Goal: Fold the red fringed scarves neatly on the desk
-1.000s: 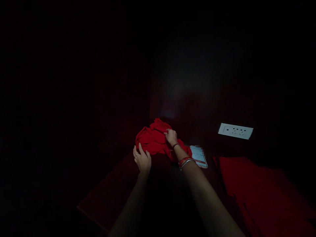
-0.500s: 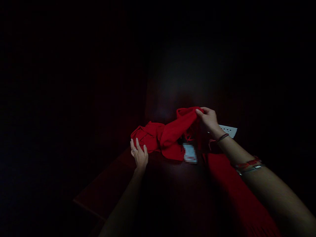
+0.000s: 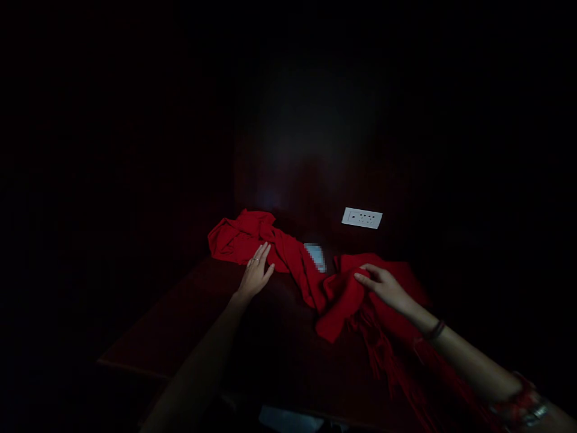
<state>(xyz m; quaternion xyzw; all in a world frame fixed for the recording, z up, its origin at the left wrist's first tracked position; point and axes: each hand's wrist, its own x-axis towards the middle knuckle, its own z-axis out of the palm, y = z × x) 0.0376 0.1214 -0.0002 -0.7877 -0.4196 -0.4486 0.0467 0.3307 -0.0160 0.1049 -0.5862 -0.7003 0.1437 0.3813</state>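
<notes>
A crumpled red scarf (image 3: 295,258) with a fringed end stretches across the dark table, bunched at the far left and drawn out toward the right. My right hand (image 3: 381,284) pinches its right part between thumb and fingers, with tassels hanging below. At the scarf's near edge, my left hand (image 3: 258,272) rests with fingers stretched out, a ring on one of them. Whether those fingers press on the cloth or just hover I cannot tell. Under and behind my right hand lies another red cloth (image 3: 406,273), partly hidden by the hand and arm.
A phone (image 3: 315,257) lies behind the scarf, partly covered by it. On the back wall is a white socket panel (image 3: 362,218). The table's (image 3: 180,325) left corner juts toward me. Below its front edge shows a pale object (image 3: 288,419). Everything else is very dark.
My right hand has pulled one end of the scarf rightward and toward me, stretching out the bunched cloth. My left hand has shifted from the bundle's left side to its near edge. The view has turned right.
</notes>
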